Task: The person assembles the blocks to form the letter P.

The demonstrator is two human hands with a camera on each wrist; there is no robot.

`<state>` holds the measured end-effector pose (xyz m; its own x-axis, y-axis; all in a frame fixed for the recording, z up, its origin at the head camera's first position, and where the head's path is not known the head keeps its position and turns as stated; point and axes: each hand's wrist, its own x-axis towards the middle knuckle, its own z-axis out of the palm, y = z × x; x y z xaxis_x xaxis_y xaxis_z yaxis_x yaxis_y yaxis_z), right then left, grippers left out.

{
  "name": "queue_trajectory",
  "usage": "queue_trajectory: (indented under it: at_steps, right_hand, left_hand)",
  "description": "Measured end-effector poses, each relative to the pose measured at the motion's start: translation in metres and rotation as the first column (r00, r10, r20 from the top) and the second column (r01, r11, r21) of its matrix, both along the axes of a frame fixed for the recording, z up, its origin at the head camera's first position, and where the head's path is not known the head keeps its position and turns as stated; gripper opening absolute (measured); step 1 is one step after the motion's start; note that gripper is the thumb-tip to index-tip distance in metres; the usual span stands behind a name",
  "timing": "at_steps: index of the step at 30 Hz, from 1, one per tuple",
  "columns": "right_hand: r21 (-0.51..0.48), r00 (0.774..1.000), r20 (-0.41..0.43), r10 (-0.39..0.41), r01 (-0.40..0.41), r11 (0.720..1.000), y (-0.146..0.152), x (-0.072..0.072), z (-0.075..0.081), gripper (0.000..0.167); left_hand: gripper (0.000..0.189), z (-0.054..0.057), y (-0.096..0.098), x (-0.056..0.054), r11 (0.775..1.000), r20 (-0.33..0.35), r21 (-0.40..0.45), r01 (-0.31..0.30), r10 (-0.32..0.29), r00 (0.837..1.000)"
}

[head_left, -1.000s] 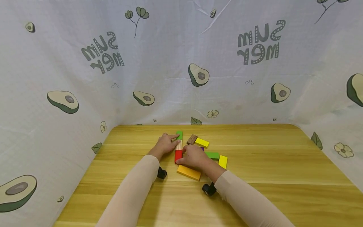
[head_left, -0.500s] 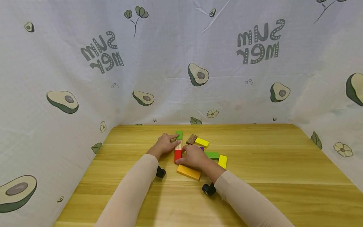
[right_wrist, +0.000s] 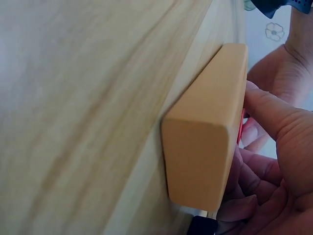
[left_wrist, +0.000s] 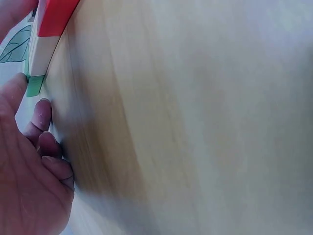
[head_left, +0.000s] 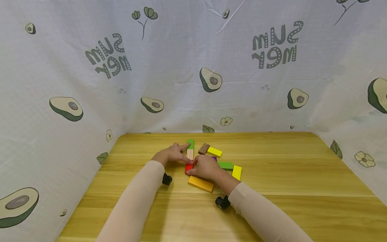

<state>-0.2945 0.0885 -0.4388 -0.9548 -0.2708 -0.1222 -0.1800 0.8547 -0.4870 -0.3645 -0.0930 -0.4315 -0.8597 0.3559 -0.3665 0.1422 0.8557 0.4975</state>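
On the wooden table [head_left: 302, 174], nearest of all, an orange block [head_left: 201, 184], lying flat and alone, just beside the row. Past it, with the right hand [head_left: 205, 167], pinching the red block [head_left: 188, 167] by thumb and finger. Loose to the right: a near yellow block [head_left: 237, 172], a near green block [head_left: 225, 166], and a purple block [head_left: 214, 158] half hidden by the hand. With the left hand [head_left: 173, 155], pinching nothing: thumb spread wide to the red block, pointing finger out on the far green block [head_left: 191, 141], other fingers bent. Between those two, a plain wooden block [head_left: 189, 154]. Farther right, a far yellow block [head_left: 215, 152] and a brown block [head_left: 204, 148], side by side.

Done so far, by the look of it: three blocks end to end in one straight line. Left outside the line: six.

Compared with half a second ago: same right-hand pinch, same block spots; left thumb now down from the plain wooden block to the red one, left hand a bit nearer.
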Motion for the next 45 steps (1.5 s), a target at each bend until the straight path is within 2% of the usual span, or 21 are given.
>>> queue_trajectory:
  at_steps: [6, 10, 13, 16, 18, 21, 24, 27, 33, 38, 45]
  right_hand:
    - [0.008, 0.999, -0.026, 0.022, -0.021, 1.0, 0.003, 0.004, 0.003, 0.058]
    - [0.029, 0.997, -0.039, 0.069, -0.068, 0.997, 0.015, 0.011, 0.011, 0.046]
    - [0.069, 0.993, -0.007, 0.114, -0.114, 0.991, 0.027, 0.019, 0.019, 0.036]
    - [0.075, 0.984, 0.092, 0.151, -0.158, 0.985, 0.036, 0.03, 0.024, 0.034]
    - [0.04, 0.97, 0.166, 0.176, -0.185, 0.982, 0.04, 0.039, 0.025, 0.04]
    - [-0.062, 0.941, 0.249, 0.23, -0.222, 0.973, 0.04, 0.049, 0.023, 0.059]
    - [-0.146, 0.914, 0.288, 0.287, -0.254, 0.956, 0.038, 0.056, 0.021, 0.08]
    - [-0.159, 0.903, 0.293, 0.313, -0.277, 0.948, 0.035, 0.058, 0.018, 0.089]
    - [-0.103, 0.921, 0.216, 0.325, -0.309, 0.945, 0.027, 0.058, 0.009, 0.094]
    - [-0.089, 0.926, 0.16, 0.34, -0.33, 0.94, 0.022, 0.058, 0.005, 0.093]
    - [-0.104, 0.947, 0.119, 0.298, -0.286, 0.952, 0.015, 0.057, 0.0, 0.095]
  left_hand:
    - [0.1, -0.002, -0.001, -0.003, 1.0, 0.02, -0.005, -0.012, 0.013, 1.0]
    - [0.098, -0.004, -0.001, -0.005, 1.0, 0.022, 0.002, -0.022, 0.022, 1.0]
    - [0.097, -0.004, 0.0, -0.005, 0.999, 0.026, 0.007, -0.033, 0.033, 0.999]
    - [0.097, -0.003, 0.0, -0.006, 0.999, 0.032, 0.0, -0.04, 0.04, 0.999]
    - [0.097, -0.002, 0.0, -0.006, 0.999, 0.035, -0.009, -0.043, 0.043, 0.998]
    - [0.097, -0.001, 0.0, -0.006, 0.999, 0.037, -0.019, -0.042, 0.043, 0.998]
    - [0.097, -0.001, 0.001, -0.006, 0.999, 0.035, -0.015, -0.042, 0.042, 0.998]
    - [0.097, -0.002, 0.001, -0.006, 0.999, 0.034, -0.006, -0.043, 0.044, 0.998]
    - [0.098, -0.003, 0.002, -0.007, 0.999, 0.041, -0.009, -0.052, 0.052, 0.998]
    - [0.098, -0.003, 0.002, -0.009, 0.999, 0.036, 0.009, -0.044, 0.044, 0.998]
    - [0.097, -0.001, 0.002, -0.011, 0.999, 0.034, 0.015, -0.042, 0.042, 0.999]
